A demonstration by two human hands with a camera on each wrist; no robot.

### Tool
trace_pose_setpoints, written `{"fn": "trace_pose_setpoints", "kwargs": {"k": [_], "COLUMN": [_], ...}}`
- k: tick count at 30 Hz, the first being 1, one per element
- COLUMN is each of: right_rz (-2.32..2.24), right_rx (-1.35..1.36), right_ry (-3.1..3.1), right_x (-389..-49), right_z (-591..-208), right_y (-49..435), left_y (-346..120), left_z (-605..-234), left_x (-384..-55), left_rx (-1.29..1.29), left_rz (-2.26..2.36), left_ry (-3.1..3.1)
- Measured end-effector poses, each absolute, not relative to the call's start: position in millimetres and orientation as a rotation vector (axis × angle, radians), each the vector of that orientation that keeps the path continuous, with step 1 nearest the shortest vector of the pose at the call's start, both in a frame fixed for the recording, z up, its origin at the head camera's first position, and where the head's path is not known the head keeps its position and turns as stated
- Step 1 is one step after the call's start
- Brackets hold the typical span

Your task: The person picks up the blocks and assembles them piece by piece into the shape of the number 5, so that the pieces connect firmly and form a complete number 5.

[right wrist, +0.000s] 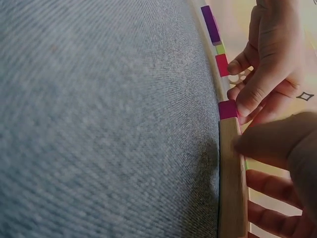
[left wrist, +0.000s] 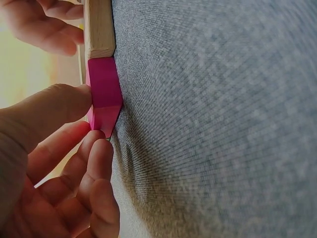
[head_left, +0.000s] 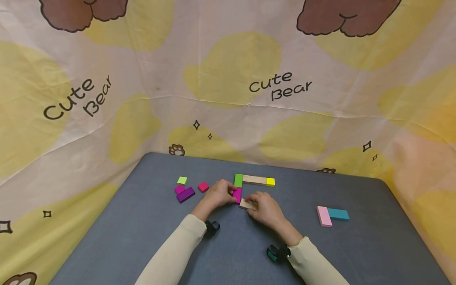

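My left hand (head_left: 219,192) pinches a magenta block (left wrist: 105,82) between thumb and fingers, low on the grey table. A plain wooden block (right wrist: 231,173) meets the magenta one end to side, at its near end. Thumb on one side and fingers on the other, my right hand (head_left: 266,208) holds that wooden block. Beyond the magenta block, a green block (head_left: 238,180) continues the line away from me. From the green block a second wooden block (head_left: 254,180) runs to the right, with a yellow block (head_left: 270,182) at its end.
Left of my hands lie a lime block (head_left: 182,181), a small magenta block (head_left: 179,189), a purple block (head_left: 186,195) and a red block (head_left: 203,187). A pink block (head_left: 324,216) and a teal block (head_left: 338,214) touch at the right. Printed cloth hangs behind the table (head_left: 142,229).
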State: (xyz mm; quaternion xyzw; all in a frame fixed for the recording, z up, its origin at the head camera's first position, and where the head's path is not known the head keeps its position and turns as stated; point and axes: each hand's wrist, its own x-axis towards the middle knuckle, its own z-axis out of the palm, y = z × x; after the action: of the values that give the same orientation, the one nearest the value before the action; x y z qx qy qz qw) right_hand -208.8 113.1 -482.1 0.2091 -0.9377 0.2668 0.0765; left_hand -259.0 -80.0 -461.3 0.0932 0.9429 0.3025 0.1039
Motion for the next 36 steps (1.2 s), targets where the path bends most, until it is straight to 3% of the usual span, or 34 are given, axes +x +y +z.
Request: {"fn": "trace_pose_setpoints", "kwargs": {"k": [13, 21, 36], "right_rz": [0.864, 0.846, 0.661], "right_rx": [0.648, 0.764, 0.693], "right_ry": [-2.821, -2.810, -2.857], "right_x": [-203, -199, -192], "right_z": [-471, -462, -457], "right_y": [127, 152, 203], "left_y": [-79, -79, -79], "left_z": [-460, -460, -460], "left_x": [-259, -259, -258], "left_rx": [0.278, 0.276, 0.326], "left_rz": [0.873, 0.875, 0.867], "left_ry": [2.794, 2.793, 2.805]}}
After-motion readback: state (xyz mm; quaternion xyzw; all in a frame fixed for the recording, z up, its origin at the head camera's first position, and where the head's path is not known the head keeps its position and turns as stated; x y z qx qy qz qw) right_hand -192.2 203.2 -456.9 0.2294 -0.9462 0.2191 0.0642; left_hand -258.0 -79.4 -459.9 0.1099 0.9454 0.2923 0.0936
